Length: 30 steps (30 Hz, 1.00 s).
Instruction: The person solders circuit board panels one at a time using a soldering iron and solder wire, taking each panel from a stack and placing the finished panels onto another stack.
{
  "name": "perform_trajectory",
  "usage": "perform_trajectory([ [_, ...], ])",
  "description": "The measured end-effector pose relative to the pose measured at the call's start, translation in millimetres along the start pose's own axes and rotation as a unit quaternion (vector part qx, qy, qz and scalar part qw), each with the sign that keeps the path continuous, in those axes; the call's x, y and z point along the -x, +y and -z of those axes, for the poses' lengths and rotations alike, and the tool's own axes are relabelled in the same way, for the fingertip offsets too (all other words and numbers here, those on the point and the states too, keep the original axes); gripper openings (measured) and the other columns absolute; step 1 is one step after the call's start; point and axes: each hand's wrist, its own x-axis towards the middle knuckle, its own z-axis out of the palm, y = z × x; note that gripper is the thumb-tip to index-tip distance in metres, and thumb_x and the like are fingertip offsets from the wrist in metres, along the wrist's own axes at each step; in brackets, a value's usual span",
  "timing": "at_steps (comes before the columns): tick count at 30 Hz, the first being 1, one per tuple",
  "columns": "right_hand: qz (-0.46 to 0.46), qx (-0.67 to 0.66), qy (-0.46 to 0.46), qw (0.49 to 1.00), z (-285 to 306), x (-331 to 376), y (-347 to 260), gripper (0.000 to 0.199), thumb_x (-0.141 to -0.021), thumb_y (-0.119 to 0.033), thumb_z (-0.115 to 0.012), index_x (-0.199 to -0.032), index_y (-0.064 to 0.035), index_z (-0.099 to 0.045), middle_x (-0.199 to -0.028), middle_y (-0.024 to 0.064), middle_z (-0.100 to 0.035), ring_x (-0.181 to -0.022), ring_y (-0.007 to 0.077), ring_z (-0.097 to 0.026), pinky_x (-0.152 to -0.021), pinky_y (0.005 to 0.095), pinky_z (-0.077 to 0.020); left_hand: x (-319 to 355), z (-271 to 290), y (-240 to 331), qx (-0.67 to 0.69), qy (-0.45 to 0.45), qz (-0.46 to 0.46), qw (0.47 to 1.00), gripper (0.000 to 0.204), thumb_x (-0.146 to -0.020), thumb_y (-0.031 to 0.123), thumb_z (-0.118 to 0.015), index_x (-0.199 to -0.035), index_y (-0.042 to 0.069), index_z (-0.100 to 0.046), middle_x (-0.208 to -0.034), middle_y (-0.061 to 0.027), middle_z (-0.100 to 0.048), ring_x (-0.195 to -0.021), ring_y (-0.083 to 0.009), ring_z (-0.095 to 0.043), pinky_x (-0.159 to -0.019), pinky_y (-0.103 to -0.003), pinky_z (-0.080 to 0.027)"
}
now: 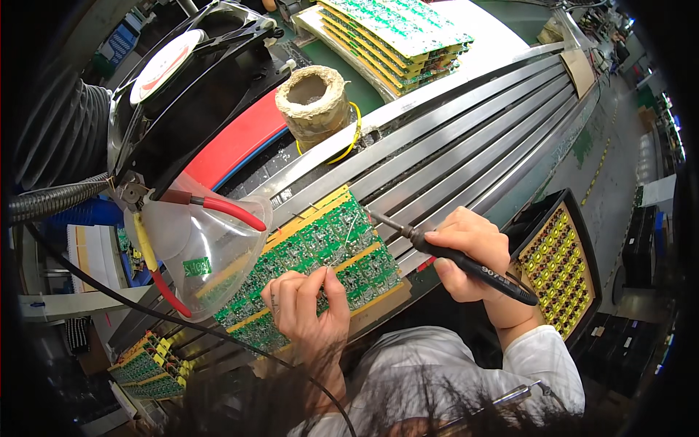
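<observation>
My right hand (467,247) grips the soldering iron (502,282), tip by the edge of the green circuit panel (313,240) on the metal rails (437,156); left hand (309,306) pinches seemingly thin wire (348,245) — I'd steady both, fingers clear of heat.

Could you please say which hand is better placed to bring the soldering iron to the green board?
The right hand, I would judge: it holds the soldering iron, whose tip points toward the green board. The left hand seems occupied, pinching a thin wire over the board.

Hands (309,306) (470,251) curled, left pinching, right gripping
</observation>
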Motion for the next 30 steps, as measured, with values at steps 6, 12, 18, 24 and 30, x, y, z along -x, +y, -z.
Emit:
perform_trajectory([
  [6, -0.018, -0.012, 0.042, 0.999, -6.7, -29.5, 26.2, 0.034, -0.082, -0.007, -0.070, -0.114, 0.0014, -0.072, -0.091, 0.0112, -0.072, -0.074, 0.0213, -0.059, -0.068, 0.0307, -0.0497, 4.5, 7.1, -1.4, -0.005, 0.008, -0.005, 1.000, 0.015, -0.080, -0.005, -0.070, -0.090, 0.006, -0.068, -0.077, -0.0029, -0.056, -0.074, -0.0211, -0.051, -0.076, -0.035, -0.043],
  [12, 0.126, 0.226, 0.002, 0.966, -35.5, -92.8, 79.6, 0.034, -0.085, -0.005, -0.069, -0.119, -0.0027, -0.070, -0.091, 0.0080, -0.069, -0.080, 0.0207, -0.061, -0.074, 0.0303, -0.0498, 10.8, 21.5, -6.3, -0.032, 0.018, 0.004, 0.999, 0.014, -0.079, -0.005, -0.070, -0.089, 0.006, -0.068, -0.077, -0.0032, -0.056, -0.075, -0.0217, -0.052, -0.076, -0.036, -0.044],
  [18, 0.010, 0.094, 0.009, 0.996, -35.4, -55.5, 37.5, 0.033, -0.081, -0.002, -0.069, -0.114, -0.0004, -0.072, -0.085, 0.0090, -0.070, -0.071, 0.0209, -0.059, -0.069, 0.0310, -0.0495, 15.2, 33.7, -16.9, -0.026, 0.016, 0.004, 1.000, 0.014, -0.079, -0.004, -0.070, -0.089, 0.006, -0.068, -0.077, -0.0032, -0.056, -0.076, -0.0219, -0.053, -0.077, -0.036, -0.044],
  [24, -0.030, -0.036, 0.000, 0.999, -30.3, -1.9, -8.5, 0.030, -0.079, -0.003, -0.065, -0.107, 0.0039, -0.073, -0.087, 0.0123, -0.072, -0.069, 0.0226, -0.059, -0.067, 0.0318, -0.0499, 10.9, 34.3, -22.8, -0.023, 0.013, -0.011, 1.000, 0.014, -0.080, -0.004, -0.070, -0.089, 0.006, -0.067, -0.076, -0.0028, -0.055, -0.076, -0.0218, -0.052, -0.078, -0.036, -0.044],
  [30, -0.053, -0.053, 0.011, 0.997, -29.8, 19.1, -15.3, 0.029, -0.079, -0.005, -0.065, -0.105, 0.0047, -0.073, -0.088, 0.0129, -0.073, -0.070, 0.0234, -0.061, -0.069, 0.0324, -0.0511, 5.4, 27.7, -26.8, -0.022, 0.017, -0.015, 1.000, 0.014, -0.080, -0.004, -0.070, -0.089, 0.006, -0.068, -0.075, -0.0025, -0.054, -0.075, -0.0219, -0.051, -0.079, -0.036, -0.043],
])
